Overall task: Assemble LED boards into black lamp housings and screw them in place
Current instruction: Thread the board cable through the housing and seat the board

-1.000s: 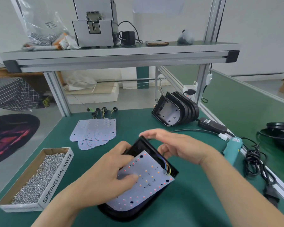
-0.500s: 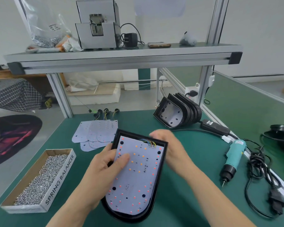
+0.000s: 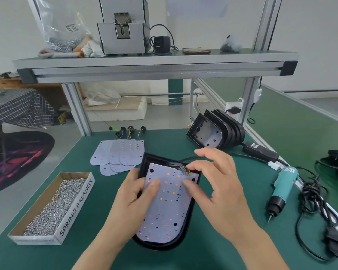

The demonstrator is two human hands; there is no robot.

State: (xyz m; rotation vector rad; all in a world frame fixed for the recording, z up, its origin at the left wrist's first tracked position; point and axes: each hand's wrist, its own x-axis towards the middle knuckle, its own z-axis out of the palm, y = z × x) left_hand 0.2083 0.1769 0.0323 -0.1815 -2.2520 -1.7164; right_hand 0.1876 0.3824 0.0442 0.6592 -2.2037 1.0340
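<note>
My left hand [image 3: 133,197] grips the left wall of the black housing [image 3: 158,247]. The fingers curl round its edge and the thumb lies flat on the LED board [image 3: 168,209], so the shell cannot slide on the green bench [image 3: 203,258] while I seat the board. My right hand [image 3: 219,184] is open, fingers spread and holding nothing. Its thumb rests on the board's upper right part and its fingertips hover above the coloured wires [image 3: 179,167] at the board's far edge; I judge that is to tuck them under the rim. The board lies inside the housing, between my two hands. I cannot tell whether it is fully seated, and the dark holes at its corners look unfilled.

Out to the right of my right hand lies the teal electric screwdriver [image 3: 284,184], tip toward me, handy for the screwing step. Left of my left hand sits the open cardboard box of screws [image 3: 53,207], handy for the same reason. Beyond my left hand the spare boards [image 3: 117,154] lie fanned in a pile. Beyond my right hand the empty housings [image 3: 217,133] stand nested on edge, easy to take one by one.
</note>
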